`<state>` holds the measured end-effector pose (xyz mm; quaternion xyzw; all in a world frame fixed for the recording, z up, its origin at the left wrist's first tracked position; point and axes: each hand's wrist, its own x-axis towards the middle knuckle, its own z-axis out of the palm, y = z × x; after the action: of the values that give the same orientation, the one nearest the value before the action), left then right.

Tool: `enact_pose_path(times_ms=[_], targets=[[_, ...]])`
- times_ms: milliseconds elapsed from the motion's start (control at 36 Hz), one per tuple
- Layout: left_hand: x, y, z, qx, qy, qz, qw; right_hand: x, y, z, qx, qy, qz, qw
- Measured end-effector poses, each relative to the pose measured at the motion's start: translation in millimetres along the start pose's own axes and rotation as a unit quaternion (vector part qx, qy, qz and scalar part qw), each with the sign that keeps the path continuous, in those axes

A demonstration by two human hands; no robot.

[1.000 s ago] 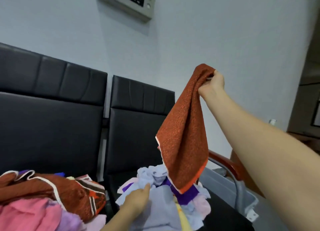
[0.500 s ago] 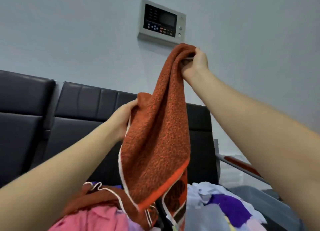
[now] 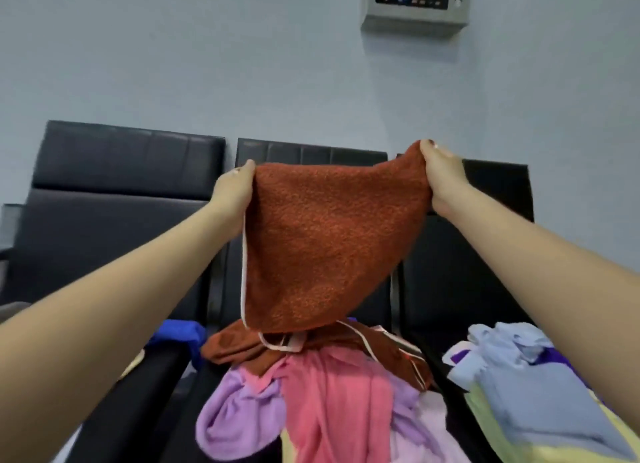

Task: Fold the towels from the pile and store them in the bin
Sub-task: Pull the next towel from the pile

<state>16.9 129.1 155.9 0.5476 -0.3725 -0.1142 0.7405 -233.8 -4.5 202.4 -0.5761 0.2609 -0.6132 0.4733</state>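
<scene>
Rust-red terry is what your two hands have hold of: your left hand (image 3: 232, 194) pinches the upper left corner of the rust towel (image 3: 322, 251), fingers curled round the cloth, and your right hand (image 3: 441, 182) is clamped on the upper right corner, thumb on top. You hold the towel spread between them in the air, its top edge stretched nearly level, the right corner a little higher. It hangs down narrowing to a rounded bottom, with a white trimmed edge (image 3: 244, 272) running down its left side.

Just below it, on the middle seat, lies the pile (image 3: 322, 393): a second rust-brown towel at the far end, a pink one in the middle, lilac ones to either side. To the right, on the next seat, sits another heap (image 3: 519, 376) of pale blue, purple and yellow cloth. A blue cloth (image 3: 176, 334) lies on the left

Behind stand the black padded chair backs (image 3: 128, 171), and high on the wall a control panel (image 3: 417, 1)
</scene>
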Motion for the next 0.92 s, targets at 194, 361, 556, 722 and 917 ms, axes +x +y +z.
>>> enact_pose_path(times_ms=[194,361,556,722,917], targets=[[-47.9,-112.4,-19.1,0.301,-0.068,-0.021,0.951,-44.9,154.6,-19.6,0.084,0.083,0.217,0.969],[-90.5,-205.1,-35.6,0.385,-0.124,-0.100,0.909,-118.9,231.6,-33.9,0.093,-0.002,0.363,0.927],[-122.3,-241.2,-60.6,0.265,-0.135,-0.220,0.929,-160.2,258.4,-67.4,-0.032,-0.082,0.276,0.957],[-135.8,-238.1,-79.4,0.174,-0.248,-0.295,0.906,-179.5,240.7,-77.5,-0.003,-0.202,0.282,0.938],[-154.5,-227.9,-80.4,0.238,-0.321,-0.221,0.890,-182.5,221.2,-86.0,-0.189,-0.371,0.258,0.872]])
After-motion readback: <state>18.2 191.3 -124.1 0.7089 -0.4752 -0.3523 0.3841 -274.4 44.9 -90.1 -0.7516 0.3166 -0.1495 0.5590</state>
